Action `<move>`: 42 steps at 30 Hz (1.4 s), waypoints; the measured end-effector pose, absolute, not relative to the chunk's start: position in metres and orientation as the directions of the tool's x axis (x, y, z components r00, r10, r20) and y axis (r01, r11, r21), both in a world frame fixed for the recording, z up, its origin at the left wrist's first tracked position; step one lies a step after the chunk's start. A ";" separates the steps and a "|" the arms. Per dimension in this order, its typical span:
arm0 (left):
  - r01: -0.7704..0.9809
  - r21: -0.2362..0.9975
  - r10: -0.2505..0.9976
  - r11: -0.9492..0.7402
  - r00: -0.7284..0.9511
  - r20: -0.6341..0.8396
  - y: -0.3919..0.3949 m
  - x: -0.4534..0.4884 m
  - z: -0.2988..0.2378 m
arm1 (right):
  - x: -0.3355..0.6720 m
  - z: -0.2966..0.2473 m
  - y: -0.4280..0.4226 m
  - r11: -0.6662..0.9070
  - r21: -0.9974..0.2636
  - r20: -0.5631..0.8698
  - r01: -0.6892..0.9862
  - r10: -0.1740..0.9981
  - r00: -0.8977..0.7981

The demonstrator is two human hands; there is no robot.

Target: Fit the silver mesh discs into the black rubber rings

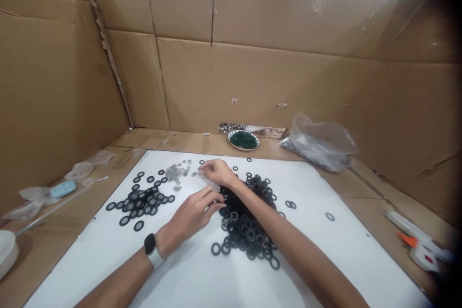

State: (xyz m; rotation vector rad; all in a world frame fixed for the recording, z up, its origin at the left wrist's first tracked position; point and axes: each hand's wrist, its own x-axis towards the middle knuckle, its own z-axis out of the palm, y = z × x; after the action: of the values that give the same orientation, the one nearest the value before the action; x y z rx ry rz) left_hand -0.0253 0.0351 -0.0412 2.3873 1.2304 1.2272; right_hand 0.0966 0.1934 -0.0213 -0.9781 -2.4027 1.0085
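Note:
My left hand (197, 211), with a watch on its wrist, rests at the left edge of a big heap of black rubber rings (249, 224), its fingertips pinched on something I cannot make out. My right hand (218, 171) reaches across to a small cluster of thin grey discs (176, 172), fingers pinched at one of them. A second, flatter group of black rings with grey centres (140, 199) lies to the left on the white sheet (339, 245).
Cardboard walls enclose the work area. A small dish of dark green beads (243, 139) and a clear plastic bag (319, 144) stand at the back. A glue gun (418, 243) lies at right. A light blue object (63, 188) and plastic wrappers lie at left.

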 end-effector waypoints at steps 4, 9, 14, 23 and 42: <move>0.573 0.522 0.754 -0.632 0.299 0.585 0.036 -0.027 -0.042 | 0.090 -0.023 0.192 0.506 -0.696 0.017 0.510 0.721 -0.692; 0.506 0.628 0.796 -0.591 0.240 0.555 0.036 -0.026 -0.038 | 0.085 -0.020 0.186 0.509 -0.682 0.032 0.525 0.739 -0.673; 0.367 0.810 0.877 -0.457 0.030 0.480 0.040 -0.023 -0.037 | 0.107 -0.008 0.171 0.517 -0.712 0.119 0.475 0.756 -0.644; 0.035 0.976 0.970 -0.215 -0.106 0.218 0.042 -0.018 -0.048 | 0.195 0.003 0.115 0.459 -0.806 0.236 0.374 0.829 -0.507; 0.068 0.997 0.999 -0.045 -0.018 0.046 0.018 -0.001 -0.030 | 0.224 -0.007 0.065 0.243 -0.958 0.166 0.156 0.905 -0.391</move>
State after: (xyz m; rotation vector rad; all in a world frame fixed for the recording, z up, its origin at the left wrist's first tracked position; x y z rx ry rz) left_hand -0.0012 0.0179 -0.0301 1.2840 1.2519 1.2248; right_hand 0.2238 0.0647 -0.0068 -0.9852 -1.7360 1.2128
